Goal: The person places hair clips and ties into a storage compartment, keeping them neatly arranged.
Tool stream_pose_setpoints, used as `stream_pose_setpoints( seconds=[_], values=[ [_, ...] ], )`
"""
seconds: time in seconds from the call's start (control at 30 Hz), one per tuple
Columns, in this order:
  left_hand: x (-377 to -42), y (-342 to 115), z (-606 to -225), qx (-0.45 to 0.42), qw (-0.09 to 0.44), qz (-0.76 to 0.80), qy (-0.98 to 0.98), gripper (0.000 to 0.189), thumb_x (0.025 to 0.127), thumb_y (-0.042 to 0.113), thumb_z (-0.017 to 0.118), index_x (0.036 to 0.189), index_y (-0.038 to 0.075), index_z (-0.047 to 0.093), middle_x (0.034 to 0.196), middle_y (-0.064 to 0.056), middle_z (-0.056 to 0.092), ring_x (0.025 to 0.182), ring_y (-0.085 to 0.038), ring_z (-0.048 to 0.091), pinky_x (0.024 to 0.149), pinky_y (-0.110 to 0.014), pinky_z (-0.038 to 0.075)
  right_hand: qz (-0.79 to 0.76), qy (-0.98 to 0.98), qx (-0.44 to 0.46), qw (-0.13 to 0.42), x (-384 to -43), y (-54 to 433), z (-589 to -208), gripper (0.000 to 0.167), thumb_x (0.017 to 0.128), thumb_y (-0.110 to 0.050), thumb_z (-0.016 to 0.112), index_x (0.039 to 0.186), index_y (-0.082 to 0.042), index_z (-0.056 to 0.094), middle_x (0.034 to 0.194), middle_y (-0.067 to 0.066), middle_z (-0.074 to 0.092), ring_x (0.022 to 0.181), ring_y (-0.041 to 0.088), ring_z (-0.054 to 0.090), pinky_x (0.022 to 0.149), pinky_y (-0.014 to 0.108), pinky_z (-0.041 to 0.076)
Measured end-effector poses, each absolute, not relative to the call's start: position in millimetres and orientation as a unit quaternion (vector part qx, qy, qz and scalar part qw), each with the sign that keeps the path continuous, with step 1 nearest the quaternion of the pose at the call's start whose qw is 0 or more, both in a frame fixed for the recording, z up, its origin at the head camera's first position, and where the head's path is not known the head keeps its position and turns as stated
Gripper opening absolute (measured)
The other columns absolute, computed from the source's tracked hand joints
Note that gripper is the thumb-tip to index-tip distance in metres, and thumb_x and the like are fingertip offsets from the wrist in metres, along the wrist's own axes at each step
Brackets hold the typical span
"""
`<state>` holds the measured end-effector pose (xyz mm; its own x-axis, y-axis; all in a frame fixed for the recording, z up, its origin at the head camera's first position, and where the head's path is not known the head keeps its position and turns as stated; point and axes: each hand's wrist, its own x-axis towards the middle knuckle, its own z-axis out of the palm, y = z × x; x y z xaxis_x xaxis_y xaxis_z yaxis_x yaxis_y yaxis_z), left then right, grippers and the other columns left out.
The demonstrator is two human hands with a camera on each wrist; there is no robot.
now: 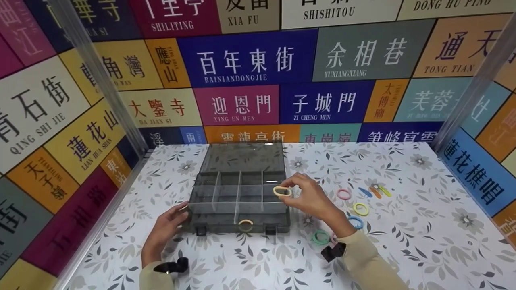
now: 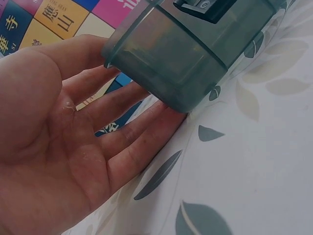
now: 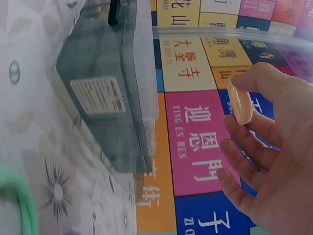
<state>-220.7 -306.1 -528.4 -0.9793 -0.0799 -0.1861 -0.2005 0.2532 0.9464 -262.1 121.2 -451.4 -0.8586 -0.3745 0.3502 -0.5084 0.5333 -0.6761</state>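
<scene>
My right hand (image 1: 309,196) pinches a cream hair tie (image 1: 282,191) between thumb and fingertips, above the right side of a grey see-through compartment box (image 1: 242,207). Close up in the right wrist view, the hair tie (image 3: 239,102) is a thick soft ring, and the box's labelled side (image 3: 98,93) stands across from the hand. The box's lid (image 1: 244,158) is raised at the back. Another cream hair tie (image 1: 245,222) sits in its front right compartment. With fingers fairly straight, my left hand (image 1: 168,225) touches the box's left side; its fingertips meet the box corner (image 2: 181,98).
Right of the box lie a pink hair tie (image 1: 344,194), a yellow one (image 1: 360,209), a blue one (image 1: 355,222) and a green one (image 1: 320,237). Blue, orange and yellow-green slim clips (image 1: 375,191) lie behind them. Printed panels (image 1: 254,56) enclose the flowered table (image 1: 427,241).
</scene>
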Motion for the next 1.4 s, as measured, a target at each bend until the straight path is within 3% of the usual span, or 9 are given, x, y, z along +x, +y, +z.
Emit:
stream_pose_setpoints(
  seconds=[0.33,0.53,0.7,0.87,1.13,1.4],
  values=[
    [-220.8,-306.2,-528.7,-0.079,0.044,0.611,0.786,0.050,0.103,0.025,0.057,0.151,0.014,0.046,0.153,-0.019,0.048,0.140,-0.035,0.047,0.111,-0.054,0.045,0.426,-0.857,0.284,0.059,-259.9,92.7,-457.2,0.026,0.086,-0.024,0.080,0.109,-0.016,0.071,0.103,0.000,0.065,0.098,0.017,0.063,0.086,0.040,0.055],
    [-220.7,-306.1,-527.4,-0.077,0.048,0.614,0.784,0.051,0.103,0.025,0.057,0.152,0.014,0.045,0.155,-0.018,0.046,0.142,-0.036,0.045,0.110,-0.054,0.045,0.439,-0.847,0.295,0.058,-257.3,76.8,-459.1,0.026,0.085,-0.025,0.081,0.107,-0.015,0.073,0.104,0.006,0.068,0.098,0.018,0.063,0.085,0.040,0.055],
    [-219.3,-306.5,-527.3,-0.078,0.060,0.618,0.780,0.053,0.103,0.026,0.057,0.153,0.016,0.043,0.159,-0.017,0.039,0.148,-0.037,0.036,0.112,-0.055,0.043,0.443,-0.843,0.299,0.063,-254.2,65.1,-465.1,0.023,0.084,-0.027,0.082,0.104,-0.018,0.074,0.101,-0.001,0.068,0.097,0.021,0.063,0.086,0.043,0.054],
    [-218.9,-307.1,-528.7,-0.081,0.057,0.623,0.776,0.052,0.103,0.024,0.057,0.153,0.015,0.044,0.158,-0.017,0.041,0.146,-0.037,0.040,0.111,-0.054,0.045,0.439,-0.844,0.304,0.049,-251.8,54.9,-472.9,0.023,0.084,-0.028,0.082,0.104,-0.020,0.074,0.100,-0.003,0.068,0.103,0.022,0.064,0.090,0.047,0.054],
    [-220.4,-308.2,-531.2,-0.082,0.054,0.621,0.777,0.052,0.103,0.023,0.057,0.153,0.016,0.044,0.158,-0.017,0.042,0.143,-0.036,0.044,0.107,-0.050,0.049,0.434,-0.848,0.305,0.009,-247.8,44.9,-482.0,0.025,0.087,-0.029,0.079,0.109,-0.019,0.073,0.104,0.004,0.067,0.098,0.025,0.063,0.083,0.040,0.055],
    [-221.0,-309.0,-531.9,-0.082,0.054,0.624,0.775,0.052,0.103,0.025,0.057,0.153,0.016,0.044,0.156,-0.018,0.044,0.139,-0.036,0.048,0.103,-0.047,0.052,0.418,-0.857,0.300,0.004,-246.7,37.8,-490.2,0.024,0.086,-0.031,0.080,0.108,-0.022,0.073,0.100,-0.005,0.066,0.090,0.015,0.064,0.075,0.029,0.053]
  ],
)
